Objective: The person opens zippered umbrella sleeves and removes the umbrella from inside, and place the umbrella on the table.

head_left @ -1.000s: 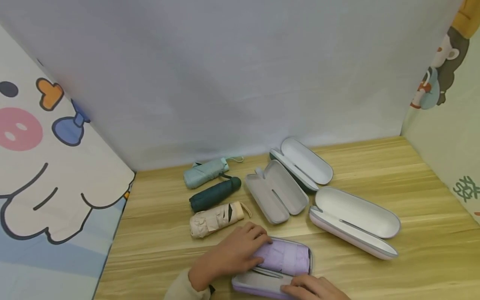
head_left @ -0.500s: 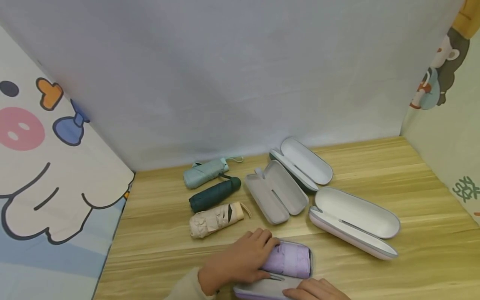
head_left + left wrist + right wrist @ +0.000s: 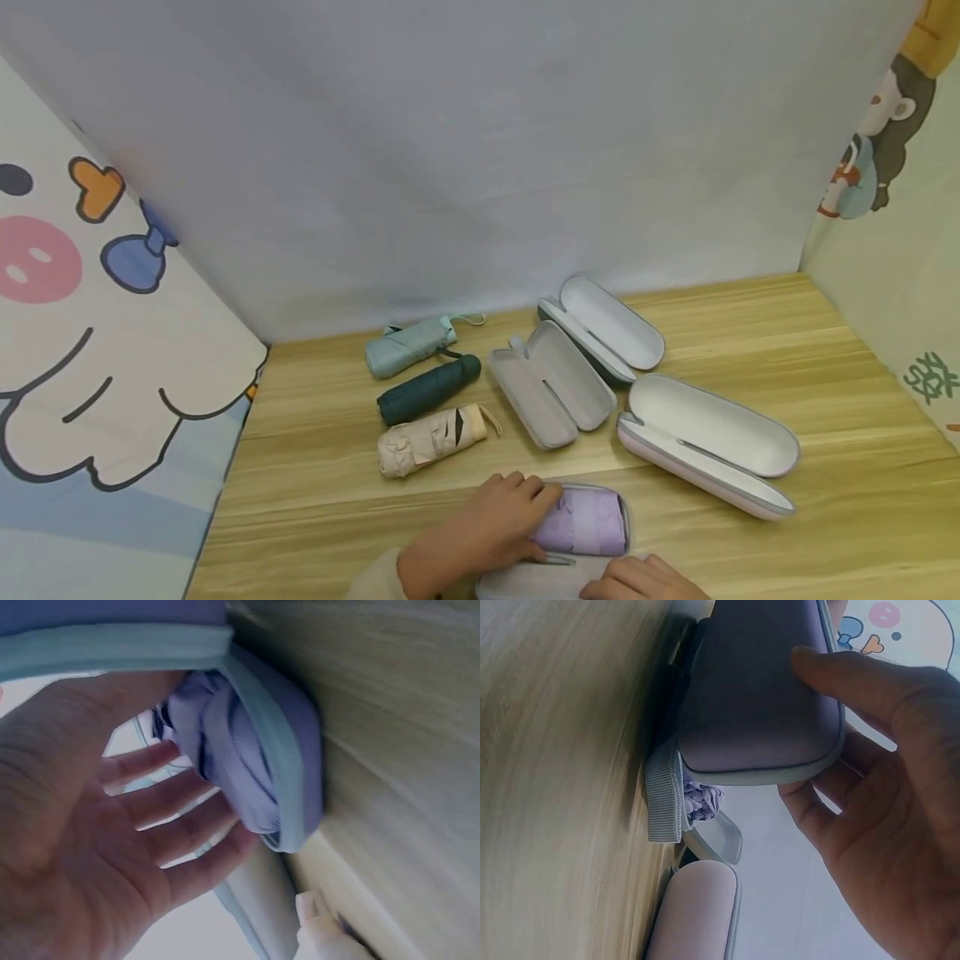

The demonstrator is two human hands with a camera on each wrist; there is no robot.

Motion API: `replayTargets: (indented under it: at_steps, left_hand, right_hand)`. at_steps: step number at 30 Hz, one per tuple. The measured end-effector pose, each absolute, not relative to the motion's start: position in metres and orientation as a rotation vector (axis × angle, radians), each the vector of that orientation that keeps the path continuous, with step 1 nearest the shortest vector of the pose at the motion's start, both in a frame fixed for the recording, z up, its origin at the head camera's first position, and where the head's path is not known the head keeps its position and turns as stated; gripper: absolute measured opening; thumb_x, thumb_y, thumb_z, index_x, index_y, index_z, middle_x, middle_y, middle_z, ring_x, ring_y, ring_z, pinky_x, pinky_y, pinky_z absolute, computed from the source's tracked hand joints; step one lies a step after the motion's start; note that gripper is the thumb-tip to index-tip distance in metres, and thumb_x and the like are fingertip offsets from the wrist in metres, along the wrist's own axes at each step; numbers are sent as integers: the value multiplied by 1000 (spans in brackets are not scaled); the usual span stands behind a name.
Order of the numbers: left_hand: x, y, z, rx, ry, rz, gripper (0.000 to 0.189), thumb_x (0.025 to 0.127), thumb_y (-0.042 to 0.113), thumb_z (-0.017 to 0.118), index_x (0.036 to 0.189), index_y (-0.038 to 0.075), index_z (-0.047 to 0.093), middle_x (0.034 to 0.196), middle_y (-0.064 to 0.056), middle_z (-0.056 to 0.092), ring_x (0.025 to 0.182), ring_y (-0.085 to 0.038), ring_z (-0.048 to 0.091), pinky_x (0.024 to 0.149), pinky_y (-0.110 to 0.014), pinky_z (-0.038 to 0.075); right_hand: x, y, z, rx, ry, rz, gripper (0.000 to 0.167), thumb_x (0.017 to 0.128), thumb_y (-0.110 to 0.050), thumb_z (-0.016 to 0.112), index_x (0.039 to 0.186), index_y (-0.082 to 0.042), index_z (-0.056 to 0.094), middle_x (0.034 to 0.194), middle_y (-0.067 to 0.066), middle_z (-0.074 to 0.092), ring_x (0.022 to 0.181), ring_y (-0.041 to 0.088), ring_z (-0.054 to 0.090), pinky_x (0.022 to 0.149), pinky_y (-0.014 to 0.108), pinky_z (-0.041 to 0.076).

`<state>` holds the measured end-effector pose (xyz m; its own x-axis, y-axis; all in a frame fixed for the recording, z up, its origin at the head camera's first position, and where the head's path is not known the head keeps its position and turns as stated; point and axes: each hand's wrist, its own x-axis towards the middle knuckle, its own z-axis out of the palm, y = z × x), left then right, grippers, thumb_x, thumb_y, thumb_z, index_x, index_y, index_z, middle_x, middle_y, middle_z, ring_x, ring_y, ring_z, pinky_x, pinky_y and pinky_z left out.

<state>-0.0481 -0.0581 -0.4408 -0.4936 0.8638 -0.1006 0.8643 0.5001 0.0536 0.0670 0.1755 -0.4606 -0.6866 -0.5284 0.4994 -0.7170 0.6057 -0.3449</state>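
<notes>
A purple folded umbrella (image 3: 588, 523) lies in the far half of a purple case (image 3: 517, 581) at the front of the table. My left hand (image 3: 491, 525) reaches over the umbrella's left end, thumb on the near side and fingers on the far side. In the left wrist view those fingers touch the bunched fabric (image 3: 225, 746). My right hand (image 3: 641, 579) pinches the rim of the case's near half; in the right wrist view its thumb is outside that shell (image 3: 757, 697) and the other fingers are inside, partly hidden.
Three more folded umbrellas lie to the left: beige (image 3: 431, 440), dark green (image 3: 427, 390) and light teal (image 3: 411, 346). Behind and right stand three opened cases: a grey one (image 3: 551, 383), a green one (image 3: 611, 321) and a pink one (image 3: 712, 433). A curtain (image 3: 480, 167) closes off the back.
My left hand has shifted right along the umbrella. Umbrella and case have moved slightly right, and the near half is tilted up a little more. My right hand keeps its hold on it.
</notes>
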Motion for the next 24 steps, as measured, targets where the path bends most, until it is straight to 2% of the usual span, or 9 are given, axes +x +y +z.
replayTargets:
  at_steps: [6, 11, 14, 20, 24]
  left_hand:
    - [-52, -67, -445, 1504, 2553, 229, 70, 88, 49, 81, 144, 23, 49, 116, 4, 60, 96, -8, 58, 74, -19, 49]
    - [-51, -70, -445, 1465, 2502, 336, 79, 90, 45, 81, 157, 36, 39, 117, 3, 58, 90, -4, 51, 69, -17, 45]
    - [-50, -72, -441, 1455, 2475, 340, 81, 90, 43, 81, 158, 42, 38, 114, 3, 58, 86, -3, 48, 68, -18, 43]
    - [-53, -76, -432, 1419, 2414, 360, 74, 91, 38, 79, 156, 38, 44, 114, 1, 60, 81, -2, 47, 67, -16, 42]
    - [-52, -80, -431, 1469, 2415, 362, 68, 92, 37, 76, 154, 35, 47, 107, 2, 59, 77, -1, 45, 65, -15, 38]
  right_hand:
    - [66, 179, -458, 1056, -2516, 780, 27, 85, -44, 84, 106, -38, 68, 93, -30, 51, 83, -17, 42, 71, 0, 24]
    - [63, 180, -457, 1149, -2477, 816, 24, 90, -39, 81, 110, -34, 68, 96, -26, 54, 85, -15, 45, 75, 0, 24]
    - [61, 181, -455, 1185, -2455, 821, 24, 92, -38, 79, 112, -31, 68, 98, -25, 55, 86, -14, 47, 77, 1, 27]
    - [57, 181, -457, 1239, -2372, 812, 25, 93, -36, 78, 114, -26, 69, 100, -21, 57, 88, -11, 49, 80, 2, 30]
    - [56, 181, -455, 1253, -2350, 793, 29, 91, -37, 80, 115, -27, 69, 100, -21, 55, 87, -11, 47, 80, 2, 28]
